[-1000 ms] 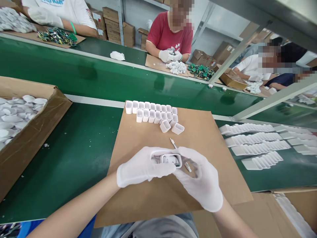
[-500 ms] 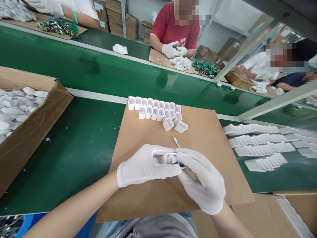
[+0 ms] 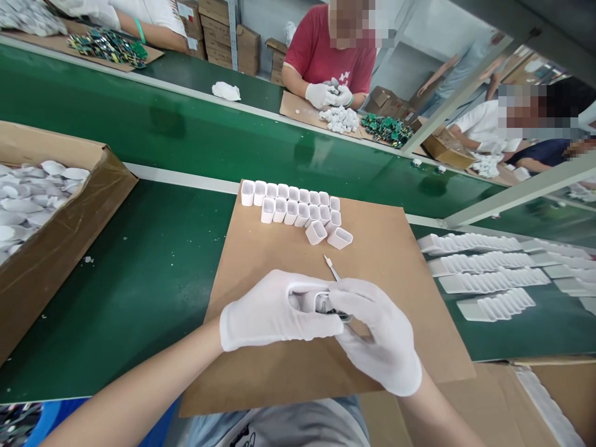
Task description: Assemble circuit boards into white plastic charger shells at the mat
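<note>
In white gloves, both hands meet low over a brown cardboard sheet (image 3: 261,382). My left hand (image 3: 274,313) is closed around a white plastic housing (image 3: 321,302), its open end turned to the right. My right hand (image 3: 384,338) pinches a small dark-and-silver part (image 3: 343,315) at that opening; fingers cover most of it, so its kind is unclear. Just beyond the fingers lies a thin white-tipped tool (image 3: 330,266), partly hidden. Farther back stand two rows of white housings (image 3: 292,212), open ends up, with two tilted ones (image 3: 341,238) in front.
A carton of white plastic pieces (image 3: 41,186) stands left. Rows of white housings (image 3: 493,279) lie on the green bench right. Below left is a blue bin (image 3: 60,422). Beyond the green divider, gloved co-workers (image 3: 328,68) sit by circuit boards (image 3: 386,129). A metal post (image 3: 465,87) rises right.
My right hand has shifted slightly left and tilted against the housing's opening, covering more of it. A person has appeared standing at the back right.
</note>
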The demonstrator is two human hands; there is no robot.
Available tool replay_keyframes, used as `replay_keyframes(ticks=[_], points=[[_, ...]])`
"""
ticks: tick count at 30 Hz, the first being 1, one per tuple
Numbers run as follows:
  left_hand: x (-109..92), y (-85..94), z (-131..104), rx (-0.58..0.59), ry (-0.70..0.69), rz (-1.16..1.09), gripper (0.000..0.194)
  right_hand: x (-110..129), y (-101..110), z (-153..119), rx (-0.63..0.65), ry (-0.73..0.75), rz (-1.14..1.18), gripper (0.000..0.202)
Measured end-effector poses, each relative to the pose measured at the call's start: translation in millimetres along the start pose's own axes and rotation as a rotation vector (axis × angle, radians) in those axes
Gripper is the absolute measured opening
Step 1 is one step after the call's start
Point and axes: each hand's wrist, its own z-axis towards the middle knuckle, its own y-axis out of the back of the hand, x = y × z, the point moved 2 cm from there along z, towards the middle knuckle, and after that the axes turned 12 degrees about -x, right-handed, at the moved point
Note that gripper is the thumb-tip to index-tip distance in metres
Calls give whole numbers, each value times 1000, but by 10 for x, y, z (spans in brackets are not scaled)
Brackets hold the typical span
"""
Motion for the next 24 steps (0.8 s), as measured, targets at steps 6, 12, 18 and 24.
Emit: replay_keyframes(ticks=[6, 12, 18, 24], points=[[-12, 19, -26, -6, -10, 47, 20, 29, 10, 0, 52, 78, -131, 40], [-6, -11, -42, 21, -31, 24, 14, 53, -1, 40, 55, 115, -12, 32], [15, -21, -38, 36, -51, -16, 14, 34, -6, 72, 160, -77, 200, 17], [1, -28, -43, 38, -60, 0, 13, 35, 3, 89, 310, -393, 289, 23]])
